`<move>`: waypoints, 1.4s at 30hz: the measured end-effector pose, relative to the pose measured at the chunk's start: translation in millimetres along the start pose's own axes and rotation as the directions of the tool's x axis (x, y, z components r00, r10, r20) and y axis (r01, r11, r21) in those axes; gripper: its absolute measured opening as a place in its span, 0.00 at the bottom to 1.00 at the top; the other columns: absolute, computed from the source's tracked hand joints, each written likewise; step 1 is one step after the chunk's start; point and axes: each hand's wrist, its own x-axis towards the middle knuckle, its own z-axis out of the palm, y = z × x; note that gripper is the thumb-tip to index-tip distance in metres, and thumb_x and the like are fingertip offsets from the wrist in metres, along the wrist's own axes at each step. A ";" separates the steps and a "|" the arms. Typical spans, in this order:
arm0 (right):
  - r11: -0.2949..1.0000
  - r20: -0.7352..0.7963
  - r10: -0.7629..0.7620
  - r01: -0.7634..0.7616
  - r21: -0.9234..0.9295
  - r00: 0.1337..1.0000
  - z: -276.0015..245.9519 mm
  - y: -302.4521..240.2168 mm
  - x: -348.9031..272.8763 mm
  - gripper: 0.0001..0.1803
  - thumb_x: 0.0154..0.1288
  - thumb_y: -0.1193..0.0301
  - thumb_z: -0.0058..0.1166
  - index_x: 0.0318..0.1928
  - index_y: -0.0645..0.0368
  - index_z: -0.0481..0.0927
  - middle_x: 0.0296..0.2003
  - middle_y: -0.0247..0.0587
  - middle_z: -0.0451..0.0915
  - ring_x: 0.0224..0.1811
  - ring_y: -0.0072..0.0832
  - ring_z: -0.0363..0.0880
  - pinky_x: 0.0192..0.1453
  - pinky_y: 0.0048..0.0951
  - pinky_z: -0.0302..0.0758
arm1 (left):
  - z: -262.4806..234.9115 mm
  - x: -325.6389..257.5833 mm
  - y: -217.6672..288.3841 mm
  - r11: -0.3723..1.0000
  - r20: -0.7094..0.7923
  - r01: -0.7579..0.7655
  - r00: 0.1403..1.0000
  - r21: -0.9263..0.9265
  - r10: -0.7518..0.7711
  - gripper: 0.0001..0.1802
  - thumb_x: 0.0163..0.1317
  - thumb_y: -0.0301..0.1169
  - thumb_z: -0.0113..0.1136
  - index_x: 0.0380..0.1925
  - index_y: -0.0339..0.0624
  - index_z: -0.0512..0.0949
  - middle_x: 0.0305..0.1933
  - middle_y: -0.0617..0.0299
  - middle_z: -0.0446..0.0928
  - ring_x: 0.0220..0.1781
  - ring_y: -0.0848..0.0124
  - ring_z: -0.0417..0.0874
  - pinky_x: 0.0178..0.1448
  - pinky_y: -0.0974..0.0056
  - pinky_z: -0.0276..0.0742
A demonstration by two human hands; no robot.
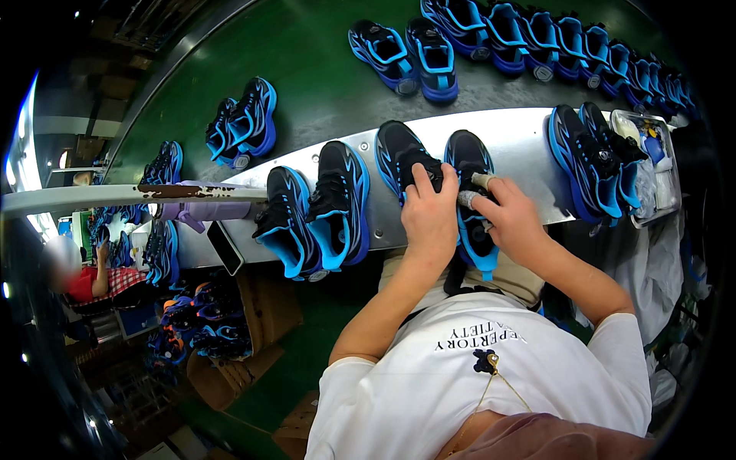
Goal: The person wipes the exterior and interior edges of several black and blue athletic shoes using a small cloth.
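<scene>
A long green conveyor belt (322, 84) runs across the top of the view, carrying rows of black-and-blue sneakers, with a pair (405, 55) near its middle and a packed line (567, 42) toward its far right end. Along the belt's near edge lies a pale metal shelf (521, 146), on which more pairs stand toe-out: one pair (314, 211) left of centre, another (594, 157) toward the right end beside a clear tray of small items (652, 165). At the shelf's near edge, in front of the person, sits the pair being worked on. The left hand (429, 218) is curled down over the tongue of the left sneaker (399, 157), fingers closed on it. The right hand (510, 218), with taped fingertips (483, 182), is partly closed, pinching at the lace area of the right sneaker (469, 165); what it grips exactly is hidden. To do this well, it seems best to keep the left hand pressing firmly so the pair stays square to the shelf edge, and to work with fingertips only, pulling evenly.
</scene>
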 end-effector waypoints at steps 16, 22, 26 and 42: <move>0.999 0.112 0.040 -0.044 0.028 0.993 -12.3 -9.9 -19.6 0.21 0.55 0.73 0.58 0.51 0.58 0.77 0.59 0.54 0.70 0.57 0.45 0.73 0.54 0.37 0.76 | -12.4 -3.5 -31.7 0.942 0.021 -0.157 0.985 -0.295 0.170 0.23 0.47 0.16 0.55 0.43 0.51 0.81 0.59 0.54 0.72 0.46 0.56 0.76 0.47 0.57 0.77; 0.990 0.011 -0.069 0.070 -0.125 0.998 5.9 -10.6 -28.8 0.22 0.55 0.71 0.59 0.52 0.60 0.76 0.62 0.59 0.66 0.61 0.48 0.69 0.61 0.39 0.73 | -5.0 -2.9 -21.8 0.966 0.068 -0.218 0.971 -0.140 0.229 0.17 0.46 0.18 0.56 0.37 0.44 0.82 0.58 0.54 0.73 0.42 0.54 0.75 0.45 0.58 0.77; 0.995 0.056 -0.054 0.059 -0.077 0.997 -3.4 -12.0 -27.5 0.26 0.57 0.67 0.59 0.56 0.62 0.74 0.62 0.63 0.65 0.62 0.52 0.68 0.62 0.39 0.71 | -11.2 -7.7 -24.1 0.954 0.101 -0.264 0.955 -0.139 0.279 0.20 0.48 0.19 0.56 0.44 0.39 0.78 0.60 0.44 0.69 0.42 0.51 0.73 0.47 0.54 0.74; 0.989 -0.093 -0.097 0.085 -0.121 0.991 -3.5 -4.1 -22.7 0.17 0.55 0.73 0.57 0.47 0.61 0.80 0.45 0.47 0.79 0.44 0.40 0.77 0.47 0.37 0.75 | -29.6 0.5 -28.1 0.933 -0.074 -0.301 0.954 -0.195 0.292 0.17 0.57 0.34 0.63 0.47 0.43 0.80 0.49 0.52 0.78 0.41 0.57 0.78 0.41 0.61 0.74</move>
